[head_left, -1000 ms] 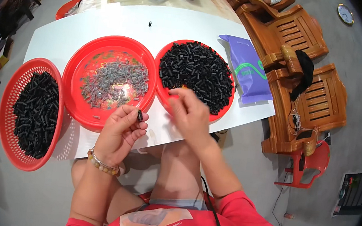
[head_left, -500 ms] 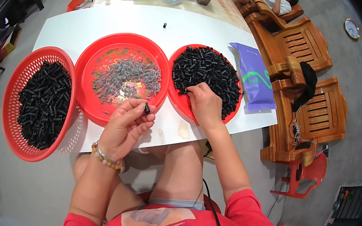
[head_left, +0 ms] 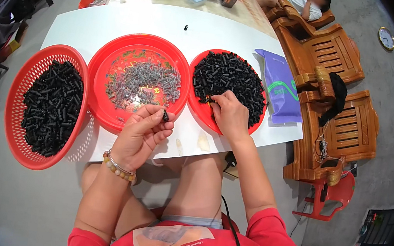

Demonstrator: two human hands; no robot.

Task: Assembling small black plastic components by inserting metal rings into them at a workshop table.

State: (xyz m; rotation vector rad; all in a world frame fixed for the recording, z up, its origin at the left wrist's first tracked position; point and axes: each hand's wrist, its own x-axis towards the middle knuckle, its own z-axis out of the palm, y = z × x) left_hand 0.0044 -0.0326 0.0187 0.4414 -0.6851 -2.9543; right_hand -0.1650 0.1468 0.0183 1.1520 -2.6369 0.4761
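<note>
- Black plastic: a small tube (head_left: 165,115) sits pinched between my left hand's (head_left: 141,133) thumb and fingertips, held just above the table's (head_left: 121,17) near edge, its long axis roughly upright.
- My right hand (head_left: 229,117) is curled, fingers closing on a loose piece at the near-left rim of the heap of black tubes (head_left: 228,80) in the right tray (head_left: 198,108); that heap lies right of the held tube.
- Between them, ahead-left, a tray of grey springs (head_left: 143,83).
- Far left, a basket (head_left: 20,98) of black pieces.
</note>
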